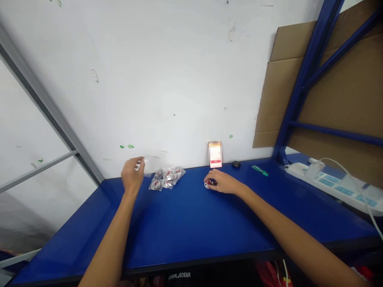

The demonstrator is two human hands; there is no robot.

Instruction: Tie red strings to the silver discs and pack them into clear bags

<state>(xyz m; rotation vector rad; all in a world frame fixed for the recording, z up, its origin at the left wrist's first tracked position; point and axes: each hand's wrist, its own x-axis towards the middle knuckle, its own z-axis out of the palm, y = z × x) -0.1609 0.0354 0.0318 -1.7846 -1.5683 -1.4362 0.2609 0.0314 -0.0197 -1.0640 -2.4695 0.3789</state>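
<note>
My left hand is raised above the back left of the table, fingers pinched on a thin, see-through piece of plastic that looks like a small bag; motion blurs its outline. Just right of it lies a pile of small clear bags with round, silvery discs inside. My right hand rests low over the table, its fingers closed around a round badge patterned in red, white and dark colours. The fingers cover part of the badge.
A lit phone leans against the white wall on the blue table. Beyond my right hand lie a round black object and a green tool. A white power strip with a cable sits at the right.
</note>
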